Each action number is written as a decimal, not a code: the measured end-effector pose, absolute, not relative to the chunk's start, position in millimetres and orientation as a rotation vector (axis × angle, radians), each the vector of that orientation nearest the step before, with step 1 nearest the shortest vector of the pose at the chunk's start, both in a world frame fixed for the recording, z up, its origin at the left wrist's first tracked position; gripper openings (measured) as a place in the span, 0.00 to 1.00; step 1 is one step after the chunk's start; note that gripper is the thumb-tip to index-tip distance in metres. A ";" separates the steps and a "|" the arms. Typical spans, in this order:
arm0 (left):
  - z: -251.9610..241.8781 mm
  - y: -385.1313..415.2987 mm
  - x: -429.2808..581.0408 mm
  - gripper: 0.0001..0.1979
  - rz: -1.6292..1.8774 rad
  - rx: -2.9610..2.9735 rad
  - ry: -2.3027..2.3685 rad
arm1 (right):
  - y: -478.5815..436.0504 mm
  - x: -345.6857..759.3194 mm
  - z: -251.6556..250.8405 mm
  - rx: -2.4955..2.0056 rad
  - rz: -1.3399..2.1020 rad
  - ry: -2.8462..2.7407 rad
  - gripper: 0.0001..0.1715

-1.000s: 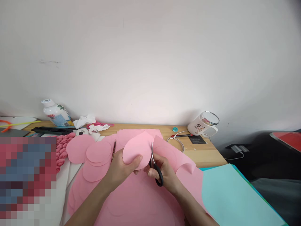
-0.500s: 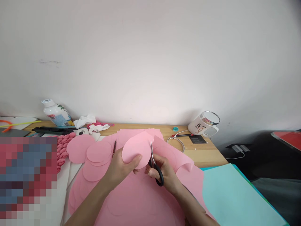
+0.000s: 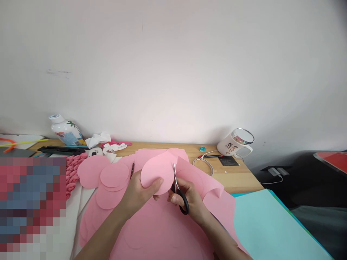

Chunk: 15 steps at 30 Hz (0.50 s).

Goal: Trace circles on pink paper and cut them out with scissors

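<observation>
Between the thumb and fingers of my left hand (image 3: 142, 193) is a pink paper (image 3: 155, 169) with a rounded, partly cut outline. My right hand (image 3: 189, 198) is closed around the black handles of a pair of scissors (image 3: 184, 206). Their blades point up and lie against the right edge of the rounded part, where the paper continues into a strip. Under both hands spread pink paper sheets (image 3: 159, 231). Several cut pink paper circles (image 3: 114, 175) overlap to the left, and a dark pencil (image 3: 132, 169) lies beside them.
A white mug (image 3: 230, 144) stands at the back right, near a looped white cable (image 3: 207, 166) and a black card (image 3: 229, 161). Light blue paper sheets (image 3: 271, 224) lie at the right. At the back left are a white bottle (image 3: 66, 130) and crumpled tissues (image 3: 98, 139).
Almost nothing differs. The whole view has shifted very slightly; both hands, the paper and the scissors keep nearly the same position.
</observation>
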State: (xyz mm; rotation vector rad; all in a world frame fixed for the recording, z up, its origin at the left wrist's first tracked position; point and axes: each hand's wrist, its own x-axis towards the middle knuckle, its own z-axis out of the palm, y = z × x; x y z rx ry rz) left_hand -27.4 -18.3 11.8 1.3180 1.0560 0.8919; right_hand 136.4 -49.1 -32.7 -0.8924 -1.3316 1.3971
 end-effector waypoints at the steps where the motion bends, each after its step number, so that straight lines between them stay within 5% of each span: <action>1: 11.6 -18.1 -27.9 0.05 0.886 1.321 1.049 | -49.2 136.4 -33.0 -0.896 1.391 -1.335 0.18; 15: 9.5 -13.6 -31.2 0.03 0.847 1.346 0.991 | -48.1 135.8 -36.0 -0.928 1.368 -1.342 0.17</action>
